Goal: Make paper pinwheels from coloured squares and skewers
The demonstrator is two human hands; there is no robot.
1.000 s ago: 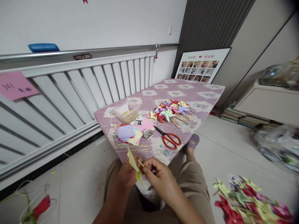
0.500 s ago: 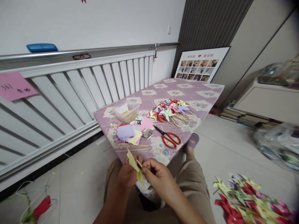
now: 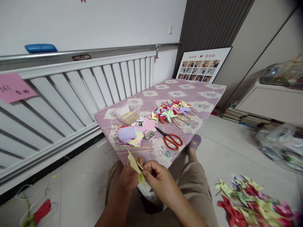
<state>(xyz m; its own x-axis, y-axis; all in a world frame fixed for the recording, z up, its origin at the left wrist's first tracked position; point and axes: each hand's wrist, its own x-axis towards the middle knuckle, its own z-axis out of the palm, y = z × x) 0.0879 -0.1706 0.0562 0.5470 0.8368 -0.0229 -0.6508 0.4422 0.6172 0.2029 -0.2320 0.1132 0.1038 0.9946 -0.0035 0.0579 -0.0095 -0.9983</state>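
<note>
A yellow paper pinwheel (image 3: 134,164) is held between my hands at the near edge of the table. My left hand (image 3: 129,176) has its fingers closed on the paper from the left. In my right hand (image 3: 157,176) a thin wooden stick (image 3: 140,165) is pinched, its end against the paper. Just beyond lie two loose sticks (image 3: 139,151) and a stack of coloured paper pieces (image 3: 126,134). Red-handled scissors (image 3: 172,141) rest to the right, points toward the small open boxes (image 3: 149,135). What joins stick and paper is hidden by my fingers.
A clear plastic box (image 3: 129,114) of sticks stands at the table's left edge. Finished pinwheels (image 3: 171,112) are heaped on the flowered tablecloth (image 3: 177,94), and more pinwheels (image 3: 253,201) lie on the floor at right. A white radiator (image 3: 94,85) runs along the left.
Both hands stay nearly in place with the yellow pinwheel and stick. The whole view has shifted very slightly.
</note>
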